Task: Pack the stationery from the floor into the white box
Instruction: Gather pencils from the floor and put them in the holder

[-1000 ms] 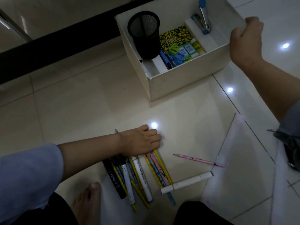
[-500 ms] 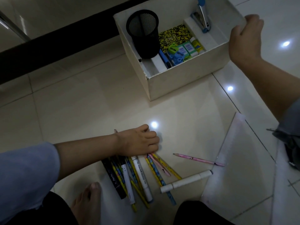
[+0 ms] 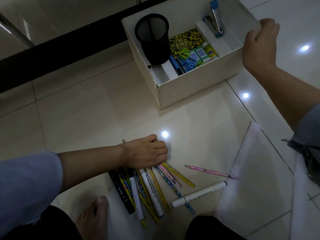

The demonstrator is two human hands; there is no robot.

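The white box [image 3: 199, 90] stands on the floor [image 3: 86, 110] ahead of you and to the right, already holding a black mesh pen cup [image 3: 153, 38], a stapler [image 3: 215, 21], a yellow-and-black notebook [image 3: 186, 40] and small erasers and sharpeners. The remaining stationery lies well nearer you: a fan of pens and pencils [image 3: 150, 186] directly below your left hand [image 3: 147, 153], their long axes running from under that hand back toward your knees and splaying rightward. A white marker [image 3: 199, 194] lies crosswise at the fan's near right end, and a pink pencil [image 3: 213, 172] lies apart to the right, its tip pointing left. Your left hand is plainly the nearer one; its fingers are curled down over the far ends of the fan, gathering them, though whether they are truly pinched I cannot tell. Your right hand [image 3: 259, 44] grips the box's right wall at the rim, fingers curled over it, steadying the box well apart from the pens.
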